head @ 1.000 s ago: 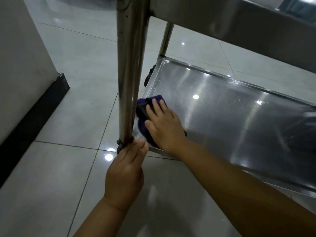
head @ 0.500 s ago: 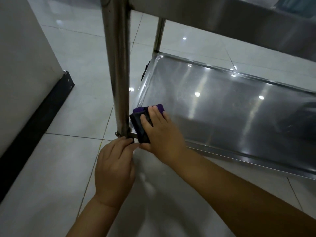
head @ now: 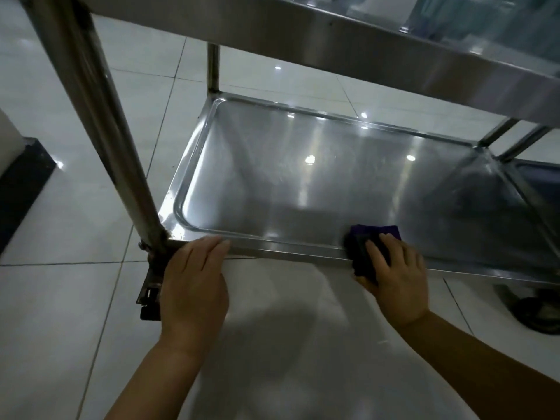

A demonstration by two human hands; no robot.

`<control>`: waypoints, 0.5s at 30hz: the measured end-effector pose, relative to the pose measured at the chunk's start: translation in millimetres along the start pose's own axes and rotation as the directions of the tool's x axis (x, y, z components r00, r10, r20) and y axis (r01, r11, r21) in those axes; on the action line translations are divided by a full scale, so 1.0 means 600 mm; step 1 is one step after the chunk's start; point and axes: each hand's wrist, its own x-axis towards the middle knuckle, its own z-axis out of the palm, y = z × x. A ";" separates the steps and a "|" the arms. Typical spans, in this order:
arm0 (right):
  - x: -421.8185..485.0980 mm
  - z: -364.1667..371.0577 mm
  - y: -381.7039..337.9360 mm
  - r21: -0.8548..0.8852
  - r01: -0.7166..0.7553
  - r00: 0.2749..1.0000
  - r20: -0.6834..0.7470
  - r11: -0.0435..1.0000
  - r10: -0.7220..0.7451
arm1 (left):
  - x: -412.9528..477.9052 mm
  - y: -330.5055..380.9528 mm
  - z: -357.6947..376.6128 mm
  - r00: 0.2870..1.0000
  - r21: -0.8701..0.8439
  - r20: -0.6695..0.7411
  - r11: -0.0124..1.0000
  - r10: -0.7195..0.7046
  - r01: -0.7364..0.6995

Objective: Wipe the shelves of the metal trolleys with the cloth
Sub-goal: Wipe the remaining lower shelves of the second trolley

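Note:
The metal trolley's bottom shelf (head: 303, 189) is a shiny steel tray just above the floor. A folded purple cloth (head: 363, 241) lies over the shelf's near rim, right of the middle. My right hand (head: 397, 274) presses on the cloth and grips it, fingers spread over the top. My left hand (head: 194, 277) rests flat on the near left corner of the rim, beside the trolley's front left post (head: 100, 116), and holds nothing. An upper shelf (head: 363, 47) overhangs at the top.
Glossy white floor tiles (head: 75, 313) lie all around. A castor bracket (head: 150, 295) sits under the front left post, and another wheel (head: 539, 313) at the right. A white wall with a black skirting (head: 21, 183) stands at the left. A second trolley's shelf (head: 542, 180) adjoins at far right.
My right hand slid the cloth to the right along the near rim, away from the front left post. My left hand moved from the post's base onto the rim's corner.

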 end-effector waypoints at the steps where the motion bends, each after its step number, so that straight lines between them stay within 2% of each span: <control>1: 0.001 0.002 -0.010 0.026 -0.028 0.999 -0.017 0.999 0.029 | -0.003 0.002 0.001 1.000 -0.007 0.010 1.000 -0.009 0.009; 3: 0.010 0.008 -0.052 0.073 -0.041 0.997 -0.062 0.996 0.045 | -0.010 0.004 0.002 1.000 -0.017 0.019 1.000 -0.024 0.024; 6: 0.040 0.019 -0.149 0.098 0.044 0.990 -0.137 0.994 -0.030 | -0.019 0.007 -0.004 0.999 -0.024 0.000 0.999 -0.034 0.034; 10: 0.084 0.031 -0.277 0.145 0.134 0.972 -0.211 0.980 -0.101 | -0.014 0.019 -0.013 0.989 -0.012 -0.004 0.989 -0.151 0.151; 12: 0.090 0.038 -0.283 0.164 0.175 0.964 -0.230 0.971 -0.135 | -0.006 0.028 -0.010 0.985 -0.015 -0.006 0.985 -0.175 0.175; 15: 0.079 0.045 -0.228 0.171 0.265 0.934 -0.290 0.949 -0.209 | 0.010 0.051 -0.003 0.996 -0.069 0.006 0.994 -0.087 0.088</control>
